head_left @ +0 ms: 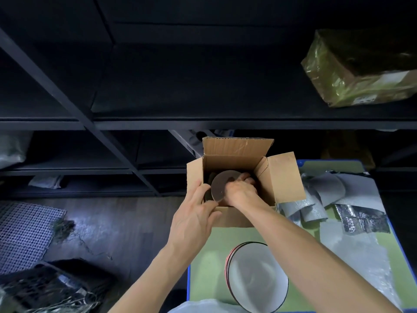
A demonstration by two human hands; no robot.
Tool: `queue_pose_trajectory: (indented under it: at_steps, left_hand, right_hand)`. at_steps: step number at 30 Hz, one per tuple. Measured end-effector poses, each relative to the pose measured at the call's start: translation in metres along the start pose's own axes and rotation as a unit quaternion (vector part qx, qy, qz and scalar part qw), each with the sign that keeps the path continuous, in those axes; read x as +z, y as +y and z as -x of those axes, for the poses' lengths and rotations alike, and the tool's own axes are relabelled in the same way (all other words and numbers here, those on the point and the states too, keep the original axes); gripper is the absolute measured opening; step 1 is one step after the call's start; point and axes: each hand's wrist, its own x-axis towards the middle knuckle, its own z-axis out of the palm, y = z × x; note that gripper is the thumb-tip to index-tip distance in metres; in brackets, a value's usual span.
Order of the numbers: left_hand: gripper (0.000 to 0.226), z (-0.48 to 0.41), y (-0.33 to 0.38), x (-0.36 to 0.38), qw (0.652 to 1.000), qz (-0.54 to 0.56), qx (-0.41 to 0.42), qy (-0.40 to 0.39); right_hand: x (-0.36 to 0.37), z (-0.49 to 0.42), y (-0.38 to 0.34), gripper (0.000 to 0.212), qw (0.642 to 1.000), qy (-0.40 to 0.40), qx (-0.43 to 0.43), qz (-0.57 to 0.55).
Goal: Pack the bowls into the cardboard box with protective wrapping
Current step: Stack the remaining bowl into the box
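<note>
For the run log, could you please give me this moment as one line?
phase: loading cardboard box | left hand: holds box corner | right hand: grips dark bowl inside box | waiting: bowl stack on table

Cardboard box [234, 163] stood open on green table top [228, 236], all flaps up. Left hand [194, 218] gripped its near-left corner, thumb outside, fingers over the rim. Right hand [241, 190] was down inside the box, fingers curled on a dark bowl [222, 185] standing tilted on edge. Stack of bowls [257, 276], pale inside, sat near the box on the table. Silver wrapping pieces [338, 199] lay crumpled just right of the box. Wrapped parcel [356, 68] sat on dark shelving [158, 123] behind.
</note>
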Motion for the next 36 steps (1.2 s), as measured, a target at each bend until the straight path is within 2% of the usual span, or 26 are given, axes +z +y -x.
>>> queue_pose_trajectory:
  at_steps: [9,14,19,24,36]
  left_hand:
    - [0.024,0.000,0.000,0.003,1.000,-0.020,0.009,0.015]
    - [0.027,-0.002,0.000,0.000,0.998,-0.046,0.042,0.027]
    - [0.035,-0.006,0.003,-0.001,0.995,-0.079,0.055,0.024]
    - [0.033,-0.008,0.016,-0.002,0.994,-0.062,0.079,0.036]
    - [0.021,0.028,0.059,0.010,0.991,0.000,0.107,0.081]
  right_hand:
    - [-0.007,0.007,0.007,0.070,0.999,0.013,-0.031,-0.004]
    - [-0.013,0.024,0.027,0.074,0.993,0.076,-0.077,-0.049]
    - [-0.003,0.052,0.051,0.053,0.968,0.162,-0.135,-0.133]
    - [0.012,0.085,0.076,0.041,0.936,0.233,-0.207,-0.162]
    - [0.058,0.137,0.140,0.038,0.887,0.297,-0.294,-0.197]
